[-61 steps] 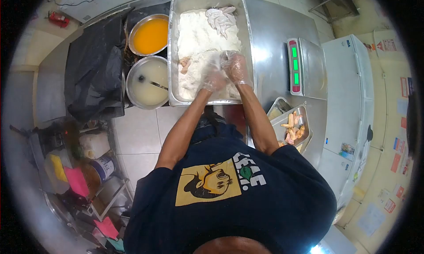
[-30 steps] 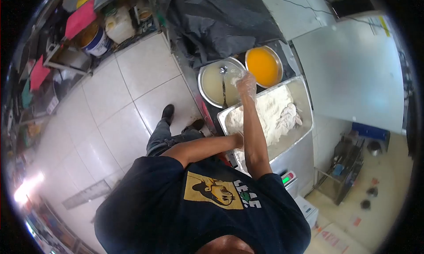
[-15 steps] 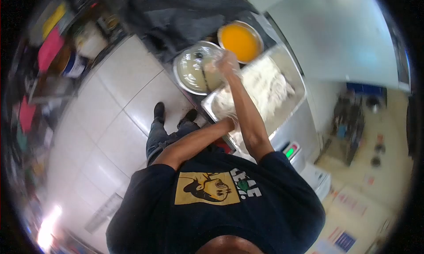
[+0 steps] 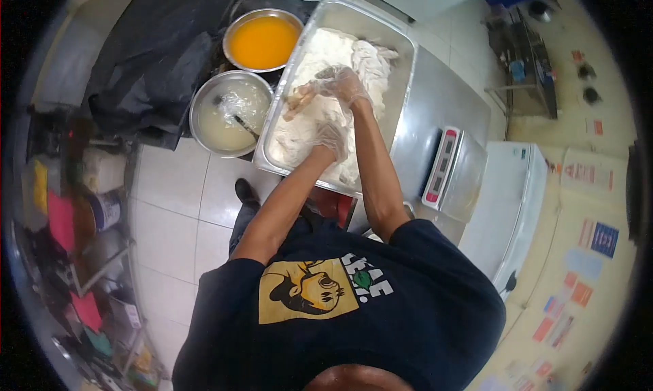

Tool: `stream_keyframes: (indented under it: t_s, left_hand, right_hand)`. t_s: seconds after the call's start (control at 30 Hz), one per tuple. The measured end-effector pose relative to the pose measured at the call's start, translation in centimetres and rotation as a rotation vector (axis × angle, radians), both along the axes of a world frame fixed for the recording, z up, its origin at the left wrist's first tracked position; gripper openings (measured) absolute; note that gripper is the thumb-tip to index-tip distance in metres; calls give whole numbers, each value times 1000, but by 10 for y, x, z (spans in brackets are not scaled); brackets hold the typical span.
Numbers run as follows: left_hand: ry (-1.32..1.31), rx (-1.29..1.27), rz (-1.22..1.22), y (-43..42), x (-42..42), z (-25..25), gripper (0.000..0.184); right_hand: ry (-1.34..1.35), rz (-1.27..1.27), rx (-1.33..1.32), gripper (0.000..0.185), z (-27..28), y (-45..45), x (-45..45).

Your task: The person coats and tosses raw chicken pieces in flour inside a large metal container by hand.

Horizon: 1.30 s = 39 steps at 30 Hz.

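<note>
Both hands wear clear plastic gloves over a deep metal tray [image 4: 405, 85] of white flour [image 4: 299, 129]. My right hand [image 4: 343, 85] is in the middle of the tray, its fingers bent around a piece of chicken [image 4: 299, 100] that sticks out to the left. My left hand [image 4: 330, 141] rests in the flour near the tray's front; its fingertips are too blurred to tell whether they hold anything. Flour-coated chicken pieces [image 4: 371, 63] lie at the tray's far right.
Left of the tray stand a bowl of orange liquid [image 4: 264, 43] and a bowl of cloudy liquid [image 4: 221, 119] with a dark-handled utensil. Black plastic sheeting [image 4: 156, 58] lies farther left. A scale [image 4: 445, 166] sits on the steel table [image 4: 435, 92] at the right.
My right hand has moved from the cloudy bowl back over the flour tray, with a piece of chicken now in it. The view has turned, and my left hand remains at the tray's front.
</note>
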<state>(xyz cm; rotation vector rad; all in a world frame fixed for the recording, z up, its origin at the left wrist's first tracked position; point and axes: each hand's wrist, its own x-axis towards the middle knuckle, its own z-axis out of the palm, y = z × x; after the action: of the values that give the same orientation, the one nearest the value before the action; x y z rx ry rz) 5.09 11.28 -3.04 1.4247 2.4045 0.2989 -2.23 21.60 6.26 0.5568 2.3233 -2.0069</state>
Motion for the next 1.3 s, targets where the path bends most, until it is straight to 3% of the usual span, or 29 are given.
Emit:
stream_keyframes:
  t_s: [0.07, 0.1, 0.17, 0.2, 0.27, 0.37, 0.4, 0.47, 0.53, 0.6, 0.7, 0.77, 0.8, 0.9, 1.03, 1.1, 1.17, 1.23, 1.3]
  left_hand:
    - [96, -8, -127, -11, -2, 14, 40]
    - [101, -17, -140, -11, 1, 1, 40]
    - [36, 58, -72, -12, 5, -38, 48]
    - [39, 45, -81, -12, 0, -36, 48]
    - [-393, 13, 113, -12, -8, -13, 40]
    - [-605, 122, 210, -28, -14, 14, 43]
    - [-607, 107, 202, -36, -18, 36, 43]
    - [-714, 335, 195, -52, -22, 74, 56]
    - [-457, 427, 217, -55, -23, 78, 55]
    - [-30, -222, 304, -72, -22, 89, 52]
    - [44, -164, 227, -94, -24, 46, 46]
    - [-105, -211, 261, -95, -31, 36, 43]
    - [-253, -256, 301, -96, -35, 35, 40]
    - [-230, -268, 202, -103, -41, 18, 34]
    - [-329, -380, 222, -103, -38, 89, 32]
    - [-262, -275, 183, -105, -35, 93, 34]
    - [-232, -296, 173, -109, -41, 62, 35]
    - [-204, -314, 160, -107, -40, 67, 36]
    - [-232, 11, 364, -102, -36, 80, 34]
  right_hand:
    - [96, 135, 896, 23, -45, 32, 17]
    - [-98, 207, 988, 25, -59, 44, 27]
    - [-392, 448, 1045, 24, -48, 38, 55]
    - [-389, 511, 941, 26, -40, 36, 72]
    - [-384, 564, 820, 27, -32, 27, 104]
    - [-26, 83, 83, 36, -11, 1, 132]
    - [-29, 71, 71, 36, -17, 1, 136]
    - [-193, 2, 256, 32, -30, 9, 143]
    - [-307, -19, 360, 29, -21, 12, 144]
    - [-438, -31, 456, 26, -29, 13, 156]
    - [-249, 151, 559, 19, -66, 15, 165]
    - [-380, 195, 977, 17, -79, 11, 169]
    - [-381, 191, 975, 17, -77, 6, 169]
    - [-278, 201, 1059, 16, -65, -10, 166]
    - [-392, 140, 1100, 17, -46, -17, 169]
    - [-422, 99, 1066, 18, -48, -16, 175]
    - [-203, 51, 1224, 18, -54, -15, 182]
    - [-232, 40, 1328, 20, -47, -18, 180]
    - [-261, 30, 1433, 24, -51, -11, 179]
